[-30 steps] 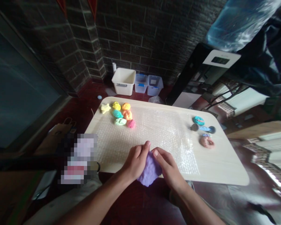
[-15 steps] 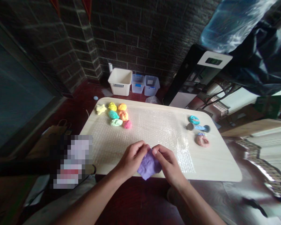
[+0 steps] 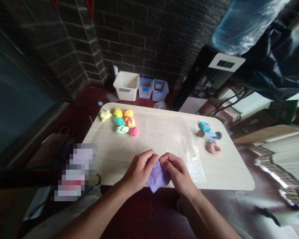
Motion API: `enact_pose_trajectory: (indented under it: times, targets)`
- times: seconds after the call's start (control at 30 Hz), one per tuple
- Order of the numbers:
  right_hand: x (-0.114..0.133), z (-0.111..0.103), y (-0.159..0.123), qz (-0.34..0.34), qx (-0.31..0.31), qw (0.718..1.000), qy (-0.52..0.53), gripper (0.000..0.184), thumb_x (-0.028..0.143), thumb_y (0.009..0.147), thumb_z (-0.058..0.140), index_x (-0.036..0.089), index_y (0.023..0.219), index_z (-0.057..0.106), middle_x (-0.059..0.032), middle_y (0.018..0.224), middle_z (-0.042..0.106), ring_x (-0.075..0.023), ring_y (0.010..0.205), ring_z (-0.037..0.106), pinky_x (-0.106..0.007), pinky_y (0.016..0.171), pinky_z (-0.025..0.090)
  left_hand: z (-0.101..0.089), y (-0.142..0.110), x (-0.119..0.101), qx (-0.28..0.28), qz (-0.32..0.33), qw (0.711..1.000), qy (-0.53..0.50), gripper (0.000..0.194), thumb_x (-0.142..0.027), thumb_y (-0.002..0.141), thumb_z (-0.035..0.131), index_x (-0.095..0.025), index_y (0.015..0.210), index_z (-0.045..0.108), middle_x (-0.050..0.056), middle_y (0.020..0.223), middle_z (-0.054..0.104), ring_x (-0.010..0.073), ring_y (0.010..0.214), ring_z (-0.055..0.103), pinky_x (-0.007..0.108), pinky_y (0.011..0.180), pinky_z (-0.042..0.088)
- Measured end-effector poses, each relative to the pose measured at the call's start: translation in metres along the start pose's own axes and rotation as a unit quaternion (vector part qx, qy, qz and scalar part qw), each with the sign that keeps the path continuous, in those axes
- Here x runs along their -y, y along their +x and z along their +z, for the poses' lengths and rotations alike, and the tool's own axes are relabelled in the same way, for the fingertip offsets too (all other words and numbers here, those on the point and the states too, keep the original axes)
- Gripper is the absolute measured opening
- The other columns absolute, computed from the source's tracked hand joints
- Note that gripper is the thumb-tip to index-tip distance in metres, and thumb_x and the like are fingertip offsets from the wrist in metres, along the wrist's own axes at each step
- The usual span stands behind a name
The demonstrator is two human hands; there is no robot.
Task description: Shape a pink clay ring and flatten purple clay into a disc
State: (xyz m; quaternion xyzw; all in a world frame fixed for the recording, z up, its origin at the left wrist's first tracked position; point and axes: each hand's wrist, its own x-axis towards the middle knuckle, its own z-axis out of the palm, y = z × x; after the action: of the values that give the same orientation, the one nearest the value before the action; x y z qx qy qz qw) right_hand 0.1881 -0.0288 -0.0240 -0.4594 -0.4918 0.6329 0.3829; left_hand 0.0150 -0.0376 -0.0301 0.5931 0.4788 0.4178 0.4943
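Clay sheet (image 3: 158,176), purple, hangs at near edge of table (image 3: 229,171), bottom pointier than before. Left hand (image 3: 139,169) and right hand (image 3: 178,171) pinch top, thumbs closer now.

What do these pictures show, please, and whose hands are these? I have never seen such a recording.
There is no robot here. One camera, worn on a person's head, takes every picture, looking forward and down at their bare hands. The left hand and right hand hold a soft-looking purple piece between them. On the table lie bubble wrap, colourful lumps at the left, and a teal disc, dumbbell-shaped piece and pinkish ring at the right.
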Motion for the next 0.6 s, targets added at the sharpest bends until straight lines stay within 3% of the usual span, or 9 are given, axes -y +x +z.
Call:
enact_pose_trajectory:
  times: [0.27, 0.4, 0.6]
  targets:
    - [-0.0004, 0.0026, 0.0000, 0.015, -0.014, 1.000, 0.001, 0.049, 0.062, 0.092, 0.071, 0.020, 0.072, 0.058, 0.0043, 0.065, 0.043, -0.0123, 0.060, 0.035, -0.026, 0.055, 0.027, 0.0026, 0.0006, 0.0056, -0.001, -0.046, 0.994, -0.096, 0.044, -0.051, 0.106, 0.050, -0.021, 0.075, 0.045, -0.004, 0.070, 0.041, 0.0138, 0.067, 0.041, 0.028, 0.062, 0.033]
    - [-0.0007, 0.0034, -0.0017, 0.003, -0.015, 0.999, -0.033, 0.050, 0.063, 0.097, 0.065, 0.020, 0.074, 0.054, 0.0039, 0.069, 0.041, -0.0132, 0.065, 0.035, -0.026, 0.057, 0.030, 0.0003, 0.0002, 0.0055, 0.032, -0.043, 0.993, -0.101, 0.039, -0.052, 0.100, 0.062, -0.020, 0.081, 0.055, -0.004, 0.073, 0.046, 0.0135, 0.069, 0.044, 0.027, 0.063, 0.035]
    - [-0.0028, -0.0019, 0.0003, -0.022, 0.010, 0.998, -0.050, 0.052, 0.059, 0.098, 0.065, 0.020, 0.067, 0.053, 0.0048, 0.064, 0.036, -0.0124, 0.060, 0.030, -0.027, 0.054, 0.025, -0.0038, 0.0036, 0.0002, 0.007, -0.053, 0.987, -0.149, 0.034, -0.048, 0.093, 0.072, -0.016, 0.081, 0.064, -0.002, 0.070, 0.052, 0.0120, 0.064, 0.044, 0.026, 0.059, 0.034]
